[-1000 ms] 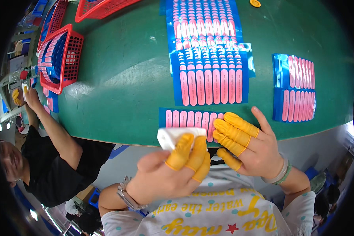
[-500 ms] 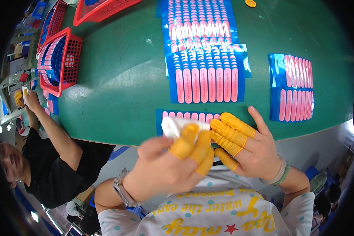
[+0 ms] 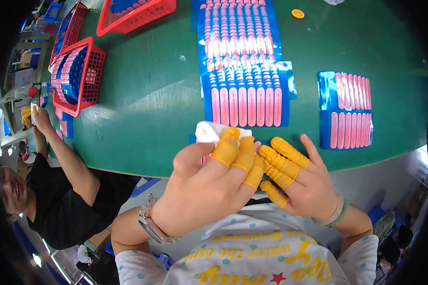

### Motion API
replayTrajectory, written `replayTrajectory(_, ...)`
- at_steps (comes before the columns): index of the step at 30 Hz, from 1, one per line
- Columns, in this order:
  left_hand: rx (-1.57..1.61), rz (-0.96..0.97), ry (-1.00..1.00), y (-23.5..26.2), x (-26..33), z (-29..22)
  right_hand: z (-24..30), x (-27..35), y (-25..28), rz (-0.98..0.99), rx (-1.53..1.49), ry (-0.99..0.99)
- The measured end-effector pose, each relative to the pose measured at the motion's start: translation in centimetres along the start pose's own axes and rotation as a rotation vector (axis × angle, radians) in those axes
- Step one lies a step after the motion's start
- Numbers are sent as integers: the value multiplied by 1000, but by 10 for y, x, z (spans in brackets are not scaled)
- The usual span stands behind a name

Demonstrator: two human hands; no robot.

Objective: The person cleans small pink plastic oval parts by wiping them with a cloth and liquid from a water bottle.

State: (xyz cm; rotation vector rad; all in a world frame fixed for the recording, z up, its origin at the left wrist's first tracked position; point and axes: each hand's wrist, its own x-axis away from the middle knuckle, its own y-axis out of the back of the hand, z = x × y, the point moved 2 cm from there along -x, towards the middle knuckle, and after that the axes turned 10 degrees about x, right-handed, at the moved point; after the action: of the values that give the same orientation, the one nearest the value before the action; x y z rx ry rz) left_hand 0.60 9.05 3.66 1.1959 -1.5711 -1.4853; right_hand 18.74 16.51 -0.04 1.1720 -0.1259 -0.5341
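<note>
My left hand (image 3: 211, 185), with yellow finger cots on several fingers and a bare thumb, is closed on a folded white cloth (image 3: 208, 131). It rests on a blue sheet (image 3: 191, 138) of pink rounded strips at the table's near edge, which the cloth and hand mostly cover. Beside it, my right hand (image 3: 299, 178) lies with fingers stretched at the sheet's right end, yellow cots on its thumb and several fingers, the little finger bare and spread apart. Just beyond the hands lies a long overlapping row of blue sheets (image 3: 284, 107) with pink strips.
Two more sheets (image 3: 345, 111) lie on the green table (image 3: 147, 95) at right. Red baskets (image 3: 94, 80) holding similar sheets stand at left and far left. A yellow ring-shaped item (image 3: 297, 14) lies at the far side. Another person (image 3: 76, 199) works at left.
My left hand and the cloth have shifted slightly away from me over the sheet, covering more of its strips. My right hand stays almost where it was. The whole view has shifted slightly.
</note>
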Motion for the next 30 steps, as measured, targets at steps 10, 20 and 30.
replayTrajectory(10,12,125,32,20,26,-31,-4,3,9,8,-42,16)
replayTrajectory(20,13,-57,75,3,9,-27,14,3,14,36,91,30)
replayTrajectory(30,35,-174,46,-4,15,-28,14,13,12,-45,107,21)
